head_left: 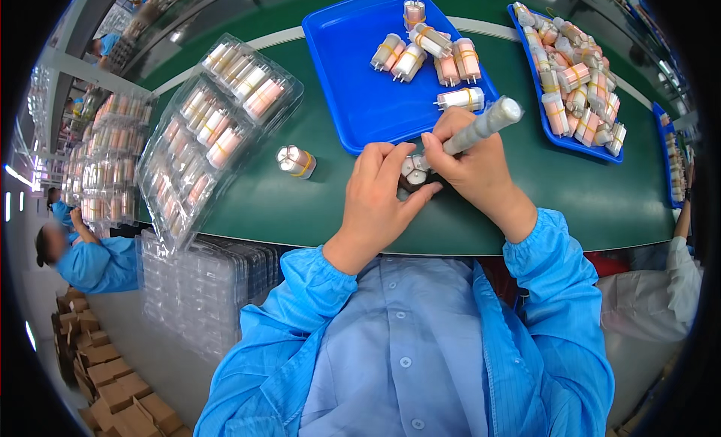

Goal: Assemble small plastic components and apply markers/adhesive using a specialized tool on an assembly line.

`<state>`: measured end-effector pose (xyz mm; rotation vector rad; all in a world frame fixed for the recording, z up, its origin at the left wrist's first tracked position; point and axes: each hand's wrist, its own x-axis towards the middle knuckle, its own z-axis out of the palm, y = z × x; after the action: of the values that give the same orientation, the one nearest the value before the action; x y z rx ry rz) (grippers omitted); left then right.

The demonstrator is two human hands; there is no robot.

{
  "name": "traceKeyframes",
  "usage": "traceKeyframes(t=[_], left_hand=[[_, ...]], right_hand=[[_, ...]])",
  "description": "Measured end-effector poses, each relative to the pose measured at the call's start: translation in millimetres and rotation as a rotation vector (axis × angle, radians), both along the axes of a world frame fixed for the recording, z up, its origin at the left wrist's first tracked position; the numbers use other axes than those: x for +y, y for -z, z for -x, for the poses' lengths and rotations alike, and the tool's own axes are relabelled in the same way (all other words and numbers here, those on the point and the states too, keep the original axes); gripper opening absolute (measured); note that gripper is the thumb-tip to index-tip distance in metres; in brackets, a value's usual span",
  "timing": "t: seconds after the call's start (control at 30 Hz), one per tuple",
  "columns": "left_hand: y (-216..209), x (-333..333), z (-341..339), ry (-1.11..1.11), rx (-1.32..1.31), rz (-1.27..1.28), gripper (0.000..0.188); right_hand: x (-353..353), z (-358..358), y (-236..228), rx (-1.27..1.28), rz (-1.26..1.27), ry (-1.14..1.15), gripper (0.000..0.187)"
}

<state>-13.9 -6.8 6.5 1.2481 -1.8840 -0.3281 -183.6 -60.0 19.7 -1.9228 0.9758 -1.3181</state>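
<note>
On the green bench top my left hand curls its fingers and thumb around a small bundle of white-ended cylinders, end faces up. My right hand grips a thick, pale grey pen-shaped tool, tilted with its white end up and to the right. Its lower tip is hidden by my fingers, just over the bundle, so contact cannot be made out. To the left, a similar bundle with a yellow band stands by itself on the bench.
Beyond my hands lies a blue tray with several banded bundles at its right side. Another blue tray, heaped with bundles, sits at right. A clear blister tray partly filled with bundles lies left. Stacked clear trays stand below the bench edge.
</note>
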Motion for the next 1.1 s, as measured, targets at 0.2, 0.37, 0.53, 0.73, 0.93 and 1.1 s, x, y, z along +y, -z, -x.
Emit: traceKeyframes(t=[0.2, 0.37, 0.53, 0.73, 0.93, 1.1], left_hand=[[7, -1, 0, -0.003, 0.097, -0.011, 0.061], [15, 0, -6, 0.141, 0.183, -0.097, 0.08], [15, 2, -7, 0.161, 0.15, -0.145, 0.082], [13, 2, -6, 0.168, 0.123, -0.128, 0.082], [8, -2, -3, 0.086, 0.025, 0.039, 0.081], [14, 0, -3, 0.0, 0.078, -0.029, 0.076]], right_hand=[[-1, 1, 0, -0.076, 0.046, -0.009, 0.019], [-2, 4, -3, -0.11, 0.061, 0.002, 0.019], [-4, 4, 1, -0.049, 0.111, -0.006, 0.019], [0, 2, -2, 0.002, 0.093, -0.019, 0.019], [-1, 0, 2, 0.033, 0.073, -0.036, 0.019], [-4, 2, 0, -0.086, 0.051, 0.004, 0.018]])
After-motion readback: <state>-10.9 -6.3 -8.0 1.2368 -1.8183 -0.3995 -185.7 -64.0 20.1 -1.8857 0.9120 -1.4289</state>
